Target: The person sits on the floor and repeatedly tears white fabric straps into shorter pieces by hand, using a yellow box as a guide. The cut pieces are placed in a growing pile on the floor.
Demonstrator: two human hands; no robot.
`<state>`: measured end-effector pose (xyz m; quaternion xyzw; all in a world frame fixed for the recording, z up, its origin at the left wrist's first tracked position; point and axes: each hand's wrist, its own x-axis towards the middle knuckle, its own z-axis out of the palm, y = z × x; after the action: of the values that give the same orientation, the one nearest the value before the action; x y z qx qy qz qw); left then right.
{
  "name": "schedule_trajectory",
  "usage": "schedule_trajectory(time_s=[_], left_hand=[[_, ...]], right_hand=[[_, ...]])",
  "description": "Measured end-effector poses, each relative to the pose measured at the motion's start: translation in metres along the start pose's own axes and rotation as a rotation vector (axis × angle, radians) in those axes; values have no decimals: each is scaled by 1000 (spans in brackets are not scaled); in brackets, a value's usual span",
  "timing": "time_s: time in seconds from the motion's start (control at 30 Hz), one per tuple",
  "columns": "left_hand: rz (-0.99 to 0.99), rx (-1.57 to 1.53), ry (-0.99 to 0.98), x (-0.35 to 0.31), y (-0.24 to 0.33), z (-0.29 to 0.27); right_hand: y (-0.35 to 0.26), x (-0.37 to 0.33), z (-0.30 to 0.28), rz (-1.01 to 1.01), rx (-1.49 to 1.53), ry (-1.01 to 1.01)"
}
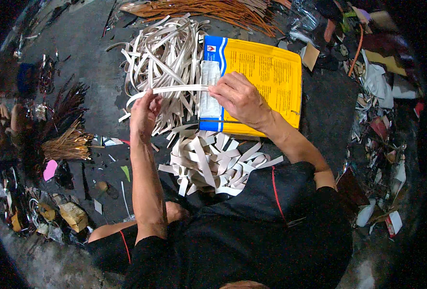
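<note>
A narrow white strip point(182, 88) is stretched between my two hands. My left hand point(146, 113) pinches it between thumb and fingers, and a short end curls down past that hand. At the strip's other end, the fingers of my right hand point(237, 98) are closed on it, over the blue edge of a yellow and blue metal can point(266, 82) lying on its side. On the can's near-left part sits a pale rectangular pad point(210, 103). A tangled pile of long white strips point(163, 53) lies beyond my left hand. Shorter white pieces point(208, 164) are heaped close to my lap.
Bundles of brown strips point(213, 12) lie at the far edge, with more thin brown strips point(69, 142) at left. Scraps of plastic and paper point(377, 86) litter the right side. A pink scrap point(50, 169) and a tan block point(74, 216) lie at lower left.
</note>
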<state>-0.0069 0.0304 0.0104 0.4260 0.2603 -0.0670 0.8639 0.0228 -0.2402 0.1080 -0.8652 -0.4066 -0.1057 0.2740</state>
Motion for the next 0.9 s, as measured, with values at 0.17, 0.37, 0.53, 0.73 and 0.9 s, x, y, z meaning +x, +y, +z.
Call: schedule_trajectory(time_s=[0.17, 0.37, 0.53, 0.73, 0.9], left_hand=[[216, -29, 11, -11, 58, 47], [456, 496, -202, -13, 90, 100], [431, 489, -153, -12, 48, 80], [390, 613, -85, -49, 28, 83], [316, 702, -507, -62, 30, 105]], right_hand=[[-10, -11, -19, 121, 53, -86], [-51, -34, -45, 207, 704, -427], [-60, -89, 25, 434, 540, -931], [-66, -149, 135, 594, 685, -377], [-52, -140, 112, 464, 542, -484]])
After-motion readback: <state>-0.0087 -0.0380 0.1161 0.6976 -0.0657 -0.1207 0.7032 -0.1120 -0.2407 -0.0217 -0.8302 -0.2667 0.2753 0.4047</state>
